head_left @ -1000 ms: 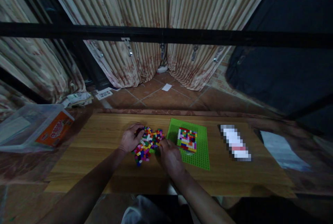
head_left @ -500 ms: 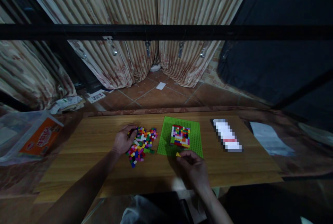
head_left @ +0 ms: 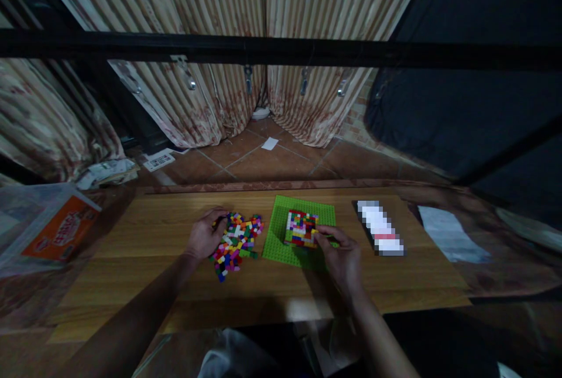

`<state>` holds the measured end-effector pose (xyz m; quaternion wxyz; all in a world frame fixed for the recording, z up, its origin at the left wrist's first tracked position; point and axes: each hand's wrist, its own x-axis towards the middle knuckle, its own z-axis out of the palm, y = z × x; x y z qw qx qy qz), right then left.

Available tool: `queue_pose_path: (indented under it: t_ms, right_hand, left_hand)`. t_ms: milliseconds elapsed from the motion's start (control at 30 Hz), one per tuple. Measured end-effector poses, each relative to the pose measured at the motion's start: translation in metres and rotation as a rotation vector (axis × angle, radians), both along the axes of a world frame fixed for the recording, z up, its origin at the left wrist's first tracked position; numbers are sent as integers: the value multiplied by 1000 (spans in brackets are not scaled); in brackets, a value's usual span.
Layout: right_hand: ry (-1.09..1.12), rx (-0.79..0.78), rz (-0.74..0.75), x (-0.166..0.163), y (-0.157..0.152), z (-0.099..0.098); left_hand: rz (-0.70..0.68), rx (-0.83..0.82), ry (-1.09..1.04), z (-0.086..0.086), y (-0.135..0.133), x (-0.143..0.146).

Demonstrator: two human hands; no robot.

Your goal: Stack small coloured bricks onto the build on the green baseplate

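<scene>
On the table [head_left: 153, 272]: a wooden top carries a loose pile of small bricks [head_left: 237, 243], a green baseplate [head_left: 278, 246] and a multicoloured brick block [head_left: 301, 229].
Left hand [head_left: 204, 239]: rests at the left edge of the pile of small bricks, with the fingers curled over its upper left corner and touching the bricks.
Left grip: loosely curled; I cannot tell whether any brick is caught under the fingers.
Right hand [head_left: 345, 258]: lies over the near right corner of the green baseplate, with the fingertips against the right side of the multicoloured brick block.
Right grip: thumb and fingers drawn close together at the block's edge; I cannot tell whether a brick sits between them.
Multicoloured brick block: stands on the green baseplate, a little toward its far side, in rows of red, white, yellow, green and blue.
Pile of small bricks: spread flat just left of the green baseplate, its right edge close to the plate.
Right of the plate: a blurred-out oblong [head_left: 380, 229] lies near the right hand, and farther right a pale sheet [head_left: 452, 234].
Far left: a clear plastic box [head_left: 44, 226] with an orange label sits at the table's end.
Beyond the table: a tiled floor [head_left: 263, 161] with scattered papers [head_left: 105, 172], striped curtains [head_left: 246, 9] and a black bar [head_left: 281, 50] across the view.
</scene>
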<state>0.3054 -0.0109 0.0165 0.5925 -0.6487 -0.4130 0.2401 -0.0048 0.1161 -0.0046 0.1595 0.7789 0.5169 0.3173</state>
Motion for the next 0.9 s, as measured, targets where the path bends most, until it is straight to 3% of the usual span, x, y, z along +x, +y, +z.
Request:
queue_pose_path:
  t_ms: [100,500,900]
  right_hand:
    - [-80,5,0,2,7,-3]
    - [8,-10,62,0,13,-8]
    - [337,18,-36,-11,24,-13]
  left_hand:
    - [7,16,-4,-2,1,0]
    - [-3,32,-18,-4,1,0]
    - [-5,41,-9,-5,1,-1]
